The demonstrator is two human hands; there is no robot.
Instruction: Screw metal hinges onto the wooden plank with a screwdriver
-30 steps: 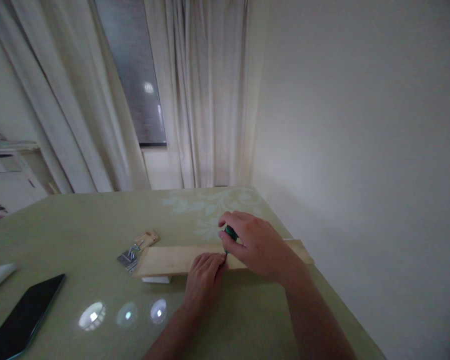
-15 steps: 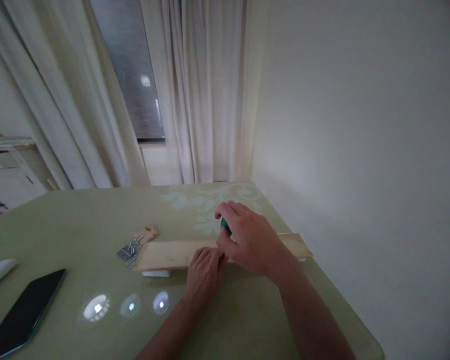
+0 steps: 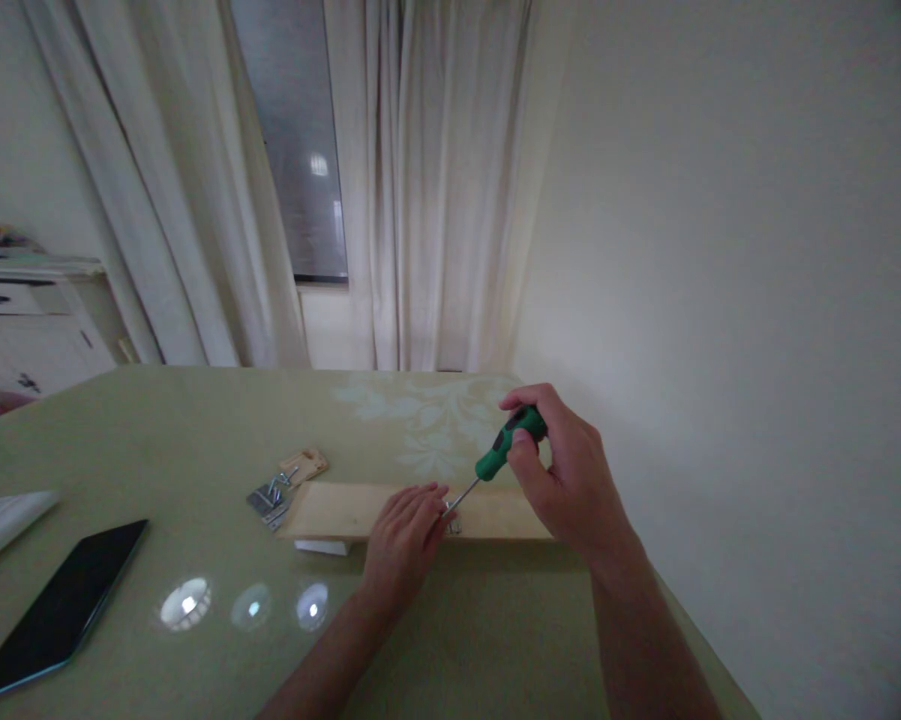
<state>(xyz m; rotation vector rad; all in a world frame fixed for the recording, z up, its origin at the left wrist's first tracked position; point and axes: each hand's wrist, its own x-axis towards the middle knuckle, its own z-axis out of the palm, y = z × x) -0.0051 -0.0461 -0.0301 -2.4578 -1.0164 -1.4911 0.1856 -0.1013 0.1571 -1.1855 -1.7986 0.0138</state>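
A pale wooden board (image 3: 337,510) lies lengthwise on the table, raised on a white support (image 3: 322,547). My left hand (image 3: 403,545) rests on its middle, fingers together and bent over the wood; whatever lies under the fingertips is hidden. My right hand (image 3: 570,475) grips a green and black screwdriver (image 3: 504,445) by its handle, above the board. Its shaft slants down to the left, and the tip ends against my left fingertips. Beside them, a small metal piece (image 3: 454,522) sits on the board, too small to make out fully.
Metal hardware (image 3: 271,497) and a small wooden piece (image 3: 305,463) lie off the board's left end. A black tablet-like device (image 3: 60,610) and a white object (image 3: 7,525) are at the left of the green table (image 3: 195,430). A wall (image 3: 757,350) stands at the right.
My right hand has moved up and to the right, tilting the screwdriver so its handle and shaft now show. My left hand stays on the board. The view has shifted slightly.
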